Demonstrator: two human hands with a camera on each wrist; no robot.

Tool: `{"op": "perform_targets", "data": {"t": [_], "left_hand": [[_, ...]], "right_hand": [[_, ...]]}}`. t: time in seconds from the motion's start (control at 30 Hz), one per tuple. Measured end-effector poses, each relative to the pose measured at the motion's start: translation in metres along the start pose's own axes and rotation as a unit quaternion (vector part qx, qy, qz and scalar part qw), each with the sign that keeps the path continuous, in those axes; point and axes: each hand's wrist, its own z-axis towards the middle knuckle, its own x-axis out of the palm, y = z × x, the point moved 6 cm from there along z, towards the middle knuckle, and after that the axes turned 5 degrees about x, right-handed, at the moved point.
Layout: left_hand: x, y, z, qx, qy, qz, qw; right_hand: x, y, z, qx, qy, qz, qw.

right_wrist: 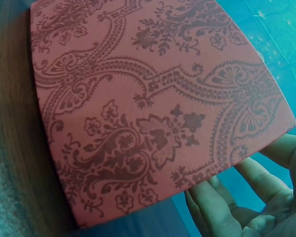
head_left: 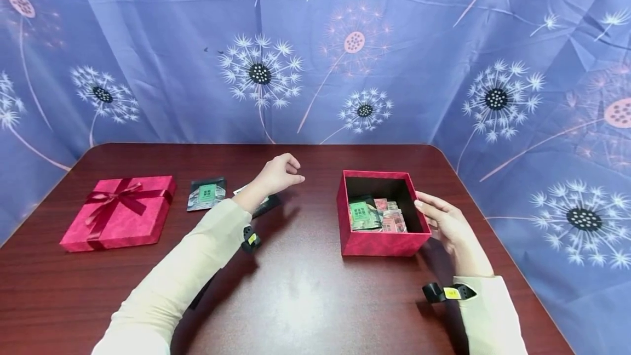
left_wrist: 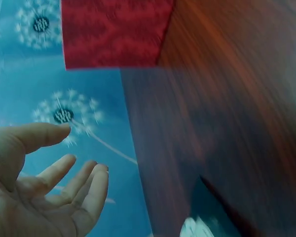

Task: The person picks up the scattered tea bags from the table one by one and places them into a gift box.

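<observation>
My left grip (head_left: 276, 174) is empty, thumb and fingers apart; my wrist (head_left: 248, 197) partly hides a dark packet (head_left: 267, 207) toward the table's (head_left: 315, 256) far edge. My right grip (head_left: 447, 227) rests extended fingers against the red box (head_left: 379, 244) near the table's right edge; some fingertips are hidden. Packets (head_left: 361, 214) overlap inside, print unreadable.

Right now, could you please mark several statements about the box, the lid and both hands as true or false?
1. The right hand touches the open red box, while the left hand is apart from it. True.
2. The left hand pinches a packet. False: it holds nothing.
3. The ribboned lid lies on the table, left of the box. True.
4. The open box is empty. False: small packets lie inside.
5. A dark packet with a green label lies right of the lid. True.
</observation>
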Motion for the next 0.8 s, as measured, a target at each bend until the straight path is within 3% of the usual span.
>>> {"op": "perform_targets", "data": {"t": [0.2, 0.43, 0.63, 0.8], "left_hand": [[-0.013, 0.028, 0.003, -0.045, 0.011, 0.015, 0.9988], [-0.029, 0.057, 0.002, -0.090, 0.034, 0.067, 0.9931], [-0.034, 0.070, -0.005, -0.124, 0.078, 0.102, 0.9838], [-0.034, 0.076, -0.013, -0.152, 0.117, 0.145, 0.9705]], "right_hand": [[-0.001, -0.001, 0.000, 0.001, -0.003, -0.004, 1.0000], [-0.001, 0.001, 0.000, -0.001, 0.002, -0.004, 1.0000], [-0.001, 0.001, 0.000, 0.003, 0.003, 0.003, 1.0000], [0.000, 0.001, -0.001, 0.005, 0.002, 0.002, 1.0000]]}}
